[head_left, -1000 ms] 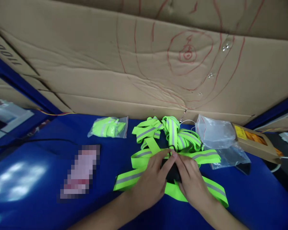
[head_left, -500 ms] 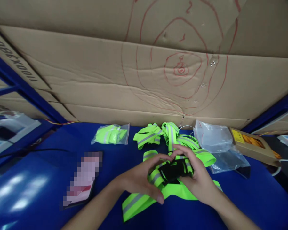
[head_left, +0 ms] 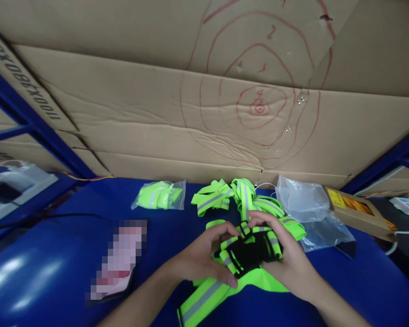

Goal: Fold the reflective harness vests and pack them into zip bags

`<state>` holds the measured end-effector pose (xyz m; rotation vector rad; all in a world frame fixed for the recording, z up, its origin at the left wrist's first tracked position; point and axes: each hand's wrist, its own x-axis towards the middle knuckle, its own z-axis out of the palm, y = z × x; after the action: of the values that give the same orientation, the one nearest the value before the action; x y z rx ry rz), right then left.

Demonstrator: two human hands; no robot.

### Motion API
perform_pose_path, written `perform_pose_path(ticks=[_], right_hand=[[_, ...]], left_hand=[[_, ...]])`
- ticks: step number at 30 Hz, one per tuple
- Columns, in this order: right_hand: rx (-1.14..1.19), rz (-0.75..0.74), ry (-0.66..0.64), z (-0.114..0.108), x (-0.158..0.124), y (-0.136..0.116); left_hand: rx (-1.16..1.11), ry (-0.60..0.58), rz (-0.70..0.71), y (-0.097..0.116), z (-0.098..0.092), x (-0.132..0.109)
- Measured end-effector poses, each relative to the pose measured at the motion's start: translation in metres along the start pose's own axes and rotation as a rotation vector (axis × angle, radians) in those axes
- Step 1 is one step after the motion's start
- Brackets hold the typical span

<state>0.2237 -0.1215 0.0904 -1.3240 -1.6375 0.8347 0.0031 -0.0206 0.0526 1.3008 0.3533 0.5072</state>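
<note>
Between my hands is a folded neon yellow-green reflective strap with a black patch (head_left: 250, 252) facing up and grey stripes on its folded edges. My left hand (head_left: 204, 259) curls round its left side, thumb low near the front. From the right, my right hand (head_left: 286, 259) grips the other side, with its forefinger bent over the top. A loose strap tail (head_left: 204, 302) runs from under the bundle toward the lower left. Behind the hands lie loosely coiled straps (head_left: 243, 195) of the same colour. Parts of both hands' fingertips are hidden by the folds.
A clear bag with a folded strap (head_left: 160, 196) lies at the back left, near a phone with a blurred screen (head_left: 121, 259). Clear plastic bags (head_left: 303, 200) and a cardboard box (head_left: 357, 211) stand at the right. Cardboard with red rings (head_left: 139, 109) walls off the blue table.
The folded bundle has tilted so more of its black patch shows, and both hands stay on it. The whole view has shifted slightly, with the background lower in the frame.
</note>
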Motion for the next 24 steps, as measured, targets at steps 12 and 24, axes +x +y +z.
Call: perform_pose_path(ticks=[12, 24], right_hand=[[0.468, 0.135, -0.703, -0.032, 0.013, -0.014], [1.043, 0.424, -0.324, 0.013, -0.002, 0.055]], left_hand=[[-0.527, -0.078, -0.098, 0.004, 0.007, -0.014], [-0.451, -0.317, -0.315, 0.001, 0.010, -0.006]])
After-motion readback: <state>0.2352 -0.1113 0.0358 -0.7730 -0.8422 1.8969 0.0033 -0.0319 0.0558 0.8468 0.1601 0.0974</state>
